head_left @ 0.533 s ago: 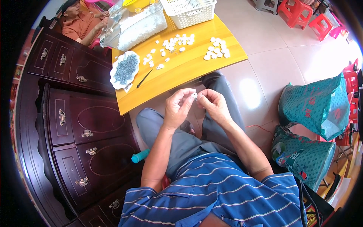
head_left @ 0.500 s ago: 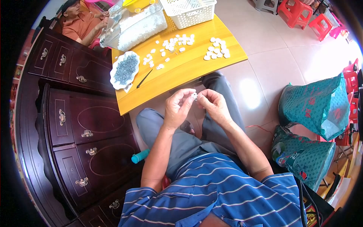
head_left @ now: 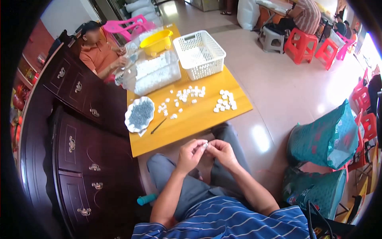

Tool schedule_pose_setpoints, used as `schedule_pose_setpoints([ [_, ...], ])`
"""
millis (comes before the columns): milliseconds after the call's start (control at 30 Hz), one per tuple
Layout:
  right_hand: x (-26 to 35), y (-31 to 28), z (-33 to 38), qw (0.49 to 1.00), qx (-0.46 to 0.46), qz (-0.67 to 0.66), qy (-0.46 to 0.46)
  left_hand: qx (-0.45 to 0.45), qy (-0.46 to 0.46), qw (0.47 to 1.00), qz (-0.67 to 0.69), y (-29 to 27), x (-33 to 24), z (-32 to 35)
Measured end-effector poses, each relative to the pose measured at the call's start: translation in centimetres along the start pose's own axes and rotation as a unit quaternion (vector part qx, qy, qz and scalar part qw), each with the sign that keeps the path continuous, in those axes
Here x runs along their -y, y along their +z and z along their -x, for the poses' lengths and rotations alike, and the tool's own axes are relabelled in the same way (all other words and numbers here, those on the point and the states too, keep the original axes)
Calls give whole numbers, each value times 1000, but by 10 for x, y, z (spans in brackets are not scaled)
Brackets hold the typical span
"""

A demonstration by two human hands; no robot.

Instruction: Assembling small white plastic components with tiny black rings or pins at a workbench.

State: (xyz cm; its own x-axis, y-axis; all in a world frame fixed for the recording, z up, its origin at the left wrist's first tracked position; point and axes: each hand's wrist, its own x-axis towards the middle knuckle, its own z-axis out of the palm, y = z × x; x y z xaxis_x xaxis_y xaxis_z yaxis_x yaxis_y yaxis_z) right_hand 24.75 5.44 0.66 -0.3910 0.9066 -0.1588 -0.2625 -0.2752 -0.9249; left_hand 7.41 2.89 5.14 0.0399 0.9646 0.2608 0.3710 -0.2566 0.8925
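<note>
Over my lap, just off the near edge of the yellow wooden table (head_left: 187, 126), both hands meet at the fingertips. My left hand (head_left: 190, 156) and my right hand (head_left: 224, 154) pinch a small white plastic piece (head_left: 205, 145) between them; fingers cover most of it. Loose white pieces (head_left: 191, 93) lie scattered mid-table, and a closer cluster of rounded white pieces (head_left: 225, 102) sits at the right. On the left stands a white scalloped dish (head_left: 129, 124) heaped with small grey-blue parts (head_left: 141, 113). A thin black pointed tool (head_left: 158, 126) rests beside the dish.
Farther back are a clear bin (head_left: 159, 83) of white pieces, a yellow basin (head_left: 156, 42) and a white perforated basket (head_left: 205, 71). Dark wooden drawers (head_left: 79, 131) border the left, where a co-worker (head_left: 99, 55) sits. Teal bags (head_left: 322, 137) stand at right.
The view has tilted upward, so the table and hands sit lower in the picture and more of the room shows. My fingers now cover more of the white piece.
</note>
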Motion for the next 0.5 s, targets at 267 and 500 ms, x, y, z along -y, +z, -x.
schedule_pose_setpoints([
  [267,1,1,-4,999,-42,-25,2,1,-27,999,-25,4,-7,-2],
  [500,9,2,-13,995,-68,-62,31,-53,101,972,-203,17,-12,-16],
])
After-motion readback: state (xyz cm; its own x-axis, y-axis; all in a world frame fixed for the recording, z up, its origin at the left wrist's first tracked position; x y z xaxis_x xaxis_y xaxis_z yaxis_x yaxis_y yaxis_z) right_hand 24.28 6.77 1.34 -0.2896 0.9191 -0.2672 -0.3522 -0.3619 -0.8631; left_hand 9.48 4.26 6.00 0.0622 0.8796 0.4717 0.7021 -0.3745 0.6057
